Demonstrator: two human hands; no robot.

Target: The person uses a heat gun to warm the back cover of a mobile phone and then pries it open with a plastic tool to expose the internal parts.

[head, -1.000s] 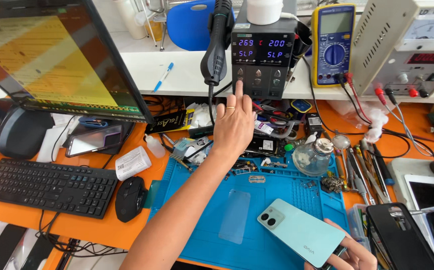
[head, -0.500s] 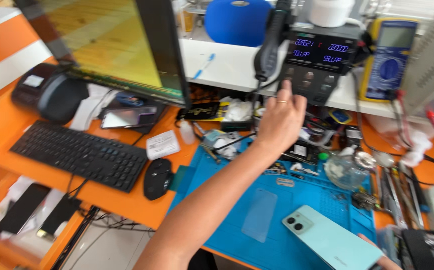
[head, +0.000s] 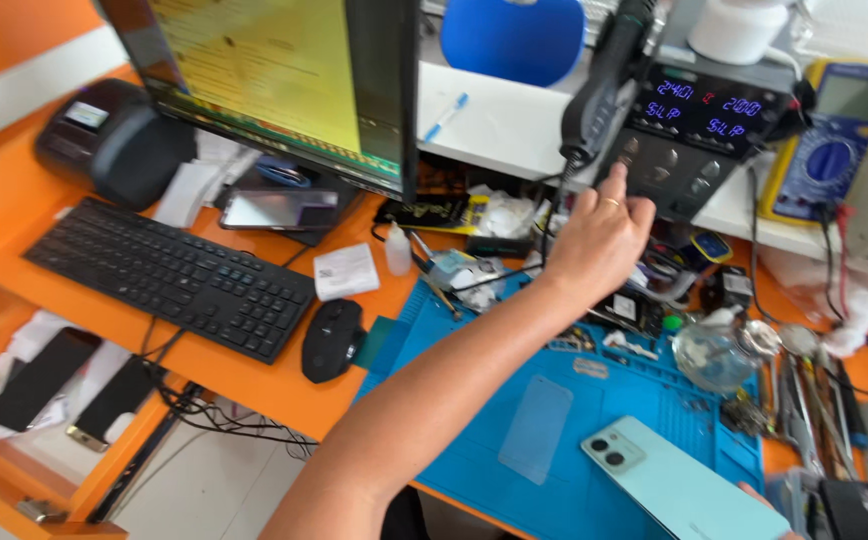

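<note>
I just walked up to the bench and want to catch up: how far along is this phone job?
Done: the pale green phone lies back-up on the blue mat, and the station's display is lit. In hand: the left hand has a finger on the black heating station; the right hand, barely in view, touches the phone's lower edge. Left: the phone looks unopened, and the tools lie untouched.

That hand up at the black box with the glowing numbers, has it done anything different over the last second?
The left hand kept its forefinger at the knobs of the black box; the upper-left number on the display dropped. The camera swung left, showing more of the keyboard. The right hand, barely in view at the bottom edge, still holds the pale green phone over the blue mat.
</note>
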